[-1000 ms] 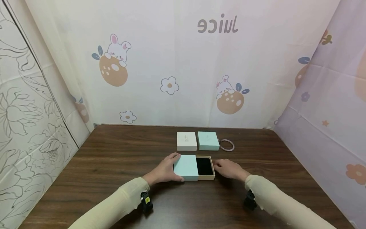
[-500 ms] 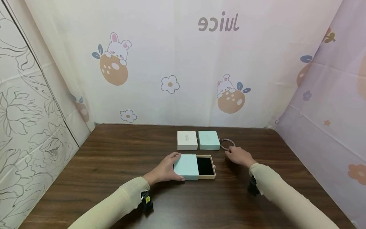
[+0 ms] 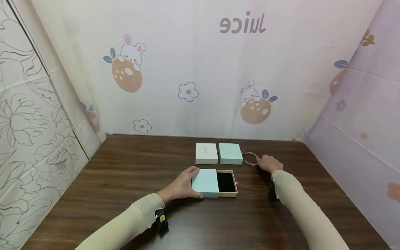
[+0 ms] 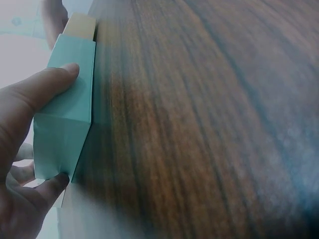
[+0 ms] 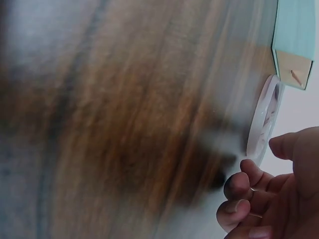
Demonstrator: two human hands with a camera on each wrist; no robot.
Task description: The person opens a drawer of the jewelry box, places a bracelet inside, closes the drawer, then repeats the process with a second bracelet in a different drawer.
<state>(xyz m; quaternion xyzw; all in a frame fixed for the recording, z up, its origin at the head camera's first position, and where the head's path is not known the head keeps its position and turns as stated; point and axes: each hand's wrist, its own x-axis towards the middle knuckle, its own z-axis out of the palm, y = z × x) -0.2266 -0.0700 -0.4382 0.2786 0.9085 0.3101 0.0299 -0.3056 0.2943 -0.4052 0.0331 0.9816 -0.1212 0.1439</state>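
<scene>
My left hand (image 3: 182, 185) grips the left end of a light teal drawer-style gift box (image 3: 204, 182). In the left wrist view the thumb (image 4: 62, 79) lies along its front side and fingers curl round its end. The box's inner tray (image 3: 227, 184), with a black lining, is slid partly out to the right. My right hand (image 3: 269, 163) is at the right side of a pale pinkish bangle (image 3: 250, 158) on the table. In the right wrist view its thumb (image 5: 284, 145) and fingers are apart, the fingertips right at the rim of the bangle.
Behind the opened box stand a white box (image 3: 206, 153) and another teal box (image 3: 230, 153), side by side, the teal one close to the bangle. The dark wooden table (image 3: 140, 156) backs onto a printed curtain (image 3: 162, 59), with further curtains at both sides.
My right hand has left the end of the pulled-out tray and moved back and right to the bangle. The left hand stays on the box. The view has shifted slightly.
</scene>
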